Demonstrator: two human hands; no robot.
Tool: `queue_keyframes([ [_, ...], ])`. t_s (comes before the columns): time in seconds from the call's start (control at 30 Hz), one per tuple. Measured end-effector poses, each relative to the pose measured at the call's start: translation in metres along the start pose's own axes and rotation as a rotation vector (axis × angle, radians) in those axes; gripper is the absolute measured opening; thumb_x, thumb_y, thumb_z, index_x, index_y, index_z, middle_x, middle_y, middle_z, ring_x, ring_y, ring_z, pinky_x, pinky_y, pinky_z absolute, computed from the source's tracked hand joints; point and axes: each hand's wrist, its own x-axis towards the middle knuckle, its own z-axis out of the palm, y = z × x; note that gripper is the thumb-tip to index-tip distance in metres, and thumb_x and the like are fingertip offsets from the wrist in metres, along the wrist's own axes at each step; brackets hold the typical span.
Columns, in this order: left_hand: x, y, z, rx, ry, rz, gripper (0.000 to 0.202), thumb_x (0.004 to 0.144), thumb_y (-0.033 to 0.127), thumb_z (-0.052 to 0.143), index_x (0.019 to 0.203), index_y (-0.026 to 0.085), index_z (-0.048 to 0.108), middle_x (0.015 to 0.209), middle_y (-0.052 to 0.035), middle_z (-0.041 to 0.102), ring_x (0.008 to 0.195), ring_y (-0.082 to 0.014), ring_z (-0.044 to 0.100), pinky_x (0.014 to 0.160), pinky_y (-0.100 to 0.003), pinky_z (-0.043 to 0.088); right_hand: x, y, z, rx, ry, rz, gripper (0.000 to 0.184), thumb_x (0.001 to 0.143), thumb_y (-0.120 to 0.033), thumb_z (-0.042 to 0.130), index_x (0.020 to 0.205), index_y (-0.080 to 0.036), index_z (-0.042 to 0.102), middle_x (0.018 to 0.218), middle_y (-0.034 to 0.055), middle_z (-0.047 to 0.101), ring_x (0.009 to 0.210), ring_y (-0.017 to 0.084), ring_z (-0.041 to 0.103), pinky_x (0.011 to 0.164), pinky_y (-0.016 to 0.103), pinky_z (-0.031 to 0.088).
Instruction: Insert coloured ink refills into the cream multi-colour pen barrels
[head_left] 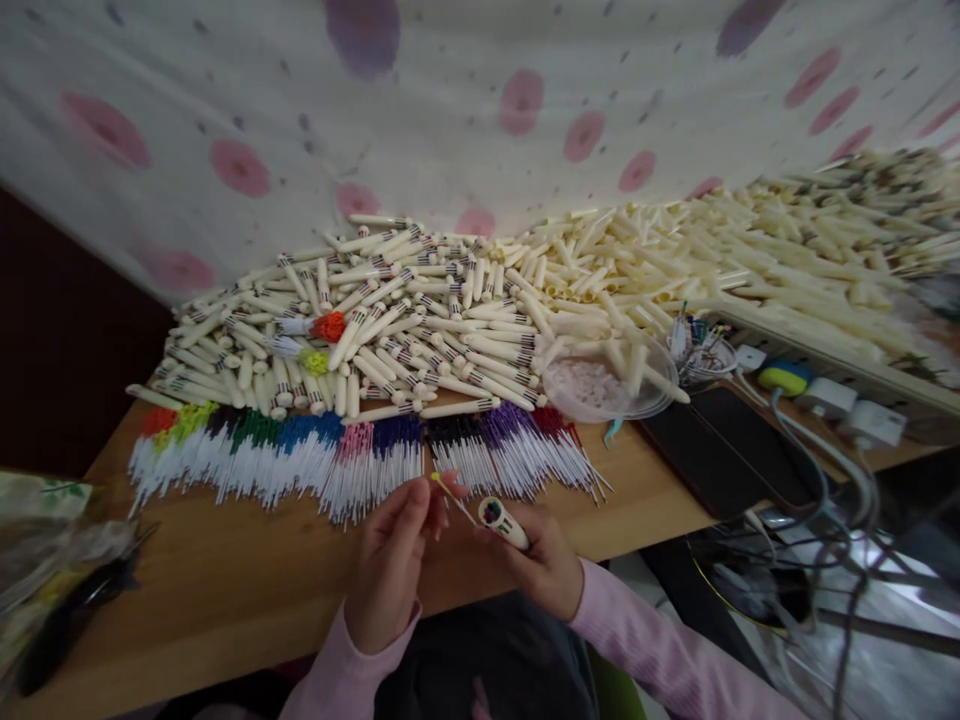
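Observation:
Near the table's front edge, my left hand (pixel 401 545) pinches a thin pen refill (pixel 456 502) with a yellow tip and white stem. The stem slants down to the right, toward the barrel. My right hand (pixel 544 560) is wrapped round a cream multicolour pen barrel (pixel 508 525), its open end facing up and left with dark coloured pieces inside. The refill's lower end is close to the right fingertips; whether it touches them I cannot tell. Just beyond both hands lies a row of refills (pixel 375 465) sorted by tip colour, white stems pointing toward me.
Behind the refills is a heap of cream pens (pixel 420 340), then loose cream barrels (pixel 675 250) at the right. A clear plastic bowl (pixel 600 385) holds small pale pieces. A phone (pixel 731 445), a power strip (pixel 847 370) and cables stand right; a black-handled tool (pixel 67 620) lies left.

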Motion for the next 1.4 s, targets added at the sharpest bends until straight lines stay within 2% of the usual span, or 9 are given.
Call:
queue_keyframes([
  [0.13, 0.0, 0.006, 0.001, -0.063, -0.023, -0.067, 0.029, 0.074, 0.046, 0.076, 0.076, 0.017, 0.077, 0.076, -0.0057, 0.073, 0.061, -0.0112, 0.056, 0.057, -0.022, 0.046, 0.0, 0.001, 0.0, -0.013, -0.028, -0.007, 0.022, 0.088, -0.025, 0.05, 0.067, -0.019, 0.049, 0.058, -0.005, 0.037, 0.052, 0.01, 0.036, 0.05, 0.022, 0.028],
  [0.33, -0.002, 0.012, -0.002, -0.143, -0.095, -0.115, 0.023, 0.075, 0.04, 0.076, 0.074, 0.017, 0.076, 0.075, -0.0055, 0.073, 0.066, -0.0134, 0.063, 0.063, -0.022, 0.052, -0.001, 0.002, 0.003, -0.046, -0.032, 0.037, 0.02, 0.089, -0.028, 0.051, 0.073, -0.017, 0.056, 0.061, -0.0029, 0.047, 0.055, 0.011, 0.042, 0.052, 0.022, 0.033],
  [0.4, -0.002, 0.02, -0.007, -0.153, -0.119, -0.065, 0.022, 0.077, 0.038, 0.073, 0.073, 0.017, 0.076, 0.075, -0.0049, 0.073, 0.067, -0.0133, 0.064, 0.064, -0.021, 0.053, -0.001, 0.0, 0.003, -0.071, -0.019, 0.042, 0.019, 0.089, -0.031, 0.054, 0.078, -0.016, 0.06, 0.061, -0.0027, 0.05, 0.054, 0.011, 0.043, 0.051, 0.021, 0.033],
  [0.5, -0.003, 0.037, -0.016, -0.152, -0.125, 0.092, 0.021, 0.08, 0.036, 0.07, 0.072, 0.017, 0.075, 0.071, -0.0031, 0.07, 0.064, -0.0123, 0.063, 0.064, -0.02, 0.054, -0.001, -0.002, 0.002, -0.118, -0.01, 0.021, 0.023, 0.09, -0.036, 0.056, 0.095, -0.015, 0.063, 0.068, -0.0002, 0.058, 0.057, 0.012, 0.048, 0.053, 0.022, 0.036],
  [0.6, -0.003, 0.05, -0.024, -0.15, -0.067, 0.217, 0.019, 0.078, 0.035, 0.071, 0.071, 0.018, 0.074, 0.067, -0.0018, 0.069, 0.062, -0.0122, 0.062, 0.061, -0.019, 0.055, -0.002, -0.002, 0.0, -0.145, -0.048, -0.019, 0.028, 0.094, -0.034, 0.05, 0.112, -0.015, 0.062, 0.084, 0.0052, 0.066, 0.07, 0.017, 0.058, 0.064, 0.026, 0.043],
  [0.67, -0.003, 0.052, -0.026, -0.15, -0.025, 0.238, 0.019, 0.077, 0.035, 0.072, 0.07, 0.018, 0.074, 0.066, -0.0013, 0.069, 0.062, -0.012, 0.062, 0.06, -0.018, 0.056, -0.002, -0.001, -0.001, -0.144, -0.072, -0.037, 0.03, 0.095, -0.032, 0.049, 0.117, -0.016, 0.061, 0.091, 0.0073, 0.068, 0.079, 0.019, 0.062, 0.07, 0.028, 0.045],
  [0.8, -0.004, 0.049, -0.022, -0.153, -0.007, 0.228, 0.019, 0.077, 0.036, 0.073, 0.069, 0.018, 0.074, 0.066, -0.0009, 0.069, 0.062, -0.0115, 0.063, 0.062, -0.017, 0.057, -0.002, 0.001, 0.0, -0.14, -0.083, -0.059, 0.031, 0.095, -0.031, 0.051, 0.119, -0.015, 0.062, 0.094, 0.0085, 0.069, 0.082, 0.02, 0.063, 0.072, 0.029, 0.046],
  [1.2, -0.004, 0.032, -0.014, -0.144, -0.145, 0.128, 0.021, 0.083, 0.034, 0.067, 0.073, 0.017, 0.074, 0.071, -0.0022, 0.071, 0.063, -0.0113, 0.065, 0.064, -0.016, 0.055, -0.003, 0.002, 0.001, -0.17, -0.104, -0.059, 0.032, 0.095, -0.033, 0.052, 0.12, -0.016, 0.062, 0.092, 0.008, 0.069, 0.08, 0.02, 0.063, 0.071, 0.029, 0.045],
  [1.4, 0.0, 0.029, -0.015, -0.155, -0.123, 0.132, 0.021, 0.082, 0.036, 0.069, 0.073, 0.017, 0.075, 0.072, -0.0019, 0.072, 0.063, -0.0115, 0.065, 0.064, -0.018, 0.055, -0.001, 0.003, 0.001, -0.164, -0.102, -0.059, 0.03, 0.095, -0.032, 0.052, 0.118, -0.016, 0.063, 0.093, 0.0084, 0.07, 0.082, 0.02, 0.064, 0.072, 0.029, 0.046],
])
